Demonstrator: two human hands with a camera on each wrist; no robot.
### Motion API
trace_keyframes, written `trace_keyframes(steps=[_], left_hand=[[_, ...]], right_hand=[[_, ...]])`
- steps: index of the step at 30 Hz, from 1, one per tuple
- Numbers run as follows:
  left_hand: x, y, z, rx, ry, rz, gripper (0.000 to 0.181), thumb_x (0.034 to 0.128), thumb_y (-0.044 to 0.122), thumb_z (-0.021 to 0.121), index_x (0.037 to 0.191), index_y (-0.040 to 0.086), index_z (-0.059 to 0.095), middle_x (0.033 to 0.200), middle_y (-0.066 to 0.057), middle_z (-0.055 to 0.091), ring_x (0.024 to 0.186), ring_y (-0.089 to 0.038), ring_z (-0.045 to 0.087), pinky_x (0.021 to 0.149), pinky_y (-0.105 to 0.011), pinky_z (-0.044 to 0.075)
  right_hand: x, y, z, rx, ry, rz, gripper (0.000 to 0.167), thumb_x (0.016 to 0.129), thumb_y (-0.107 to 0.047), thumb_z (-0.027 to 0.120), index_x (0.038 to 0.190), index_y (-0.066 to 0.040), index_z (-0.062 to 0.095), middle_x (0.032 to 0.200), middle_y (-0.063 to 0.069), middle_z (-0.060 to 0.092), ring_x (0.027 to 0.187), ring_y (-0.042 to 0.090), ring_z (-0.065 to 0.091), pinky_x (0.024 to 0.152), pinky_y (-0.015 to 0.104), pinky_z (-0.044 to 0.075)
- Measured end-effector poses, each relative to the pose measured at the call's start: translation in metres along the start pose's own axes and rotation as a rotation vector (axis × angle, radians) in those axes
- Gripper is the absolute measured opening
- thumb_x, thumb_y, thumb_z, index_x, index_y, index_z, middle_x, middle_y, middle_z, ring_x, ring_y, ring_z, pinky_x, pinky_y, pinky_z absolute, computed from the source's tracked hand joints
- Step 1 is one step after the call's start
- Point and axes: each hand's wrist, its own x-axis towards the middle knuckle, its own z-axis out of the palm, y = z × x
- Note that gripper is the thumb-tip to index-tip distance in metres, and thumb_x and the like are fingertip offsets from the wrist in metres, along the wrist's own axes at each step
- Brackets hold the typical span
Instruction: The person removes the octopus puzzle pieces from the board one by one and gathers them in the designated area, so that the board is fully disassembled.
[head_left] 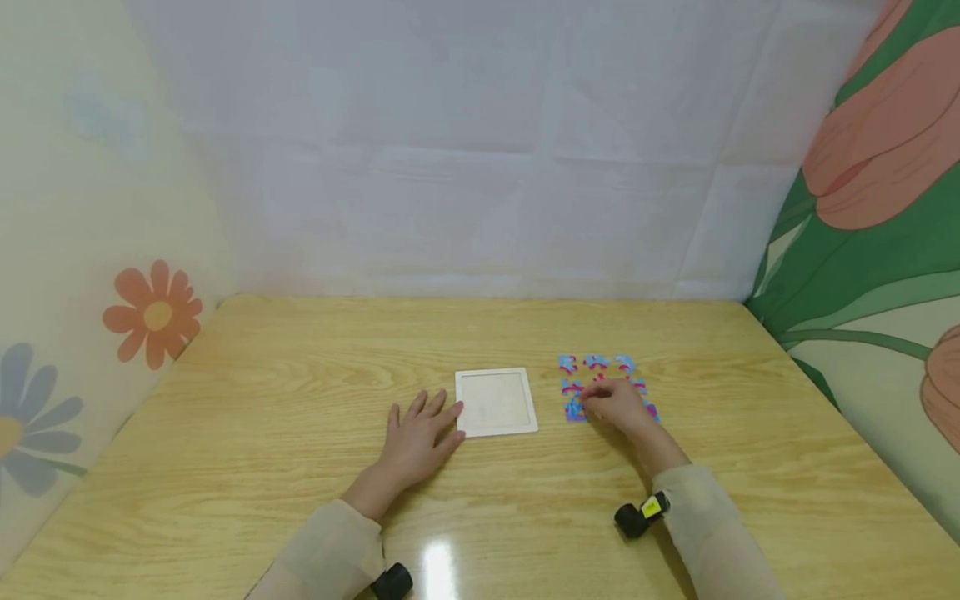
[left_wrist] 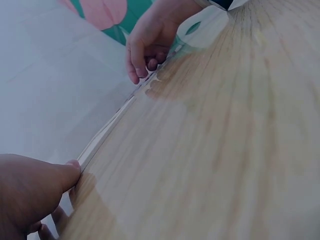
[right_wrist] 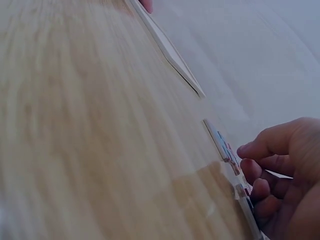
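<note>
A white square puzzle tray (head_left: pixel 501 432) with a raised rim lies flat on the table. My left hand (head_left: pixel 416 446) rests on the tabletop with its fingers spread, and its thumb and index finger touch the tray's left edge. To the right of the tray, several blue, pink and purple jigsaw pieces (head_left: pixel 596 362) lie apart in rows. Just over the front of these pieces hangs my right hand (head_left: pixel 621 407), its fingers loosely bent. In the right wrist view, the fingertips (right_wrist: pixel 244 149) are close to the pieces (right_wrist: pixel 225 147), and I see nothing between them.
The wood-grain table (head_left: pixel 300 350) reaches back to a white cloth (head_left: pixel 450 167). Flower-patterned walls (head_left: pixel 157 315) stand on both sides. A black wrist camera (head_left: pixel 632 521) sits by the right sleeve, another (head_left: pixel 393 582) by the left.
</note>
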Motion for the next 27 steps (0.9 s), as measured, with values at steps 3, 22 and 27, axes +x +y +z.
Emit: trace_keyframes(steps=[3, 22, 27], left_hand=[[0.001, 0.0, 0.0, 0.002, -0.004, -0.002, 0.045, 0.0862, 0.036, 0.049, 0.125, 0.014, 0.048, 0.133, -0.015, 0.034, 0.123, -0.037, 0.02, 0.09, -0.062, 0.004], [0.007, 0.001, -0.011, 0.025, -0.025, -0.001, 0.047, 0.0868, 0.034, 0.049, 0.127, 0.011, 0.044, 0.129, -0.016, 0.039, 0.118, -0.04, 0.028, 0.087, -0.064, 0.013], [0.015, 0.003, -0.028, 0.084, 0.007, -0.014, 0.056, 0.0881, 0.037, 0.045, 0.131, 0.003, 0.035, 0.13, -0.018, 0.036, 0.118, -0.037, 0.03, 0.088, -0.062, 0.016]], right_hand=[[0.0, -0.002, -0.001, 0.047, -0.01, 0.02, 0.011, 0.072, 0.0, 0.063, 0.081, 0.006, 0.063, 0.068, 0.002, 0.057, 0.056, 0.009, 0.047, 0.052, 0.022, 0.04], [-0.002, -0.019, -0.015, -0.051, 0.006, -0.135, 0.021, 0.083, -0.014, 0.056, 0.094, 0.004, 0.061, 0.082, 0.008, 0.06, 0.074, 0.019, 0.053, 0.066, 0.03, 0.044], [-0.005, -0.036, -0.019, -0.159, 0.021, -0.178, 0.039, 0.088, -0.03, 0.049, 0.111, 0.0, 0.054, 0.104, 0.014, 0.056, 0.091, 0.027, 0.051, 0.074, 0.039, 0.043]])
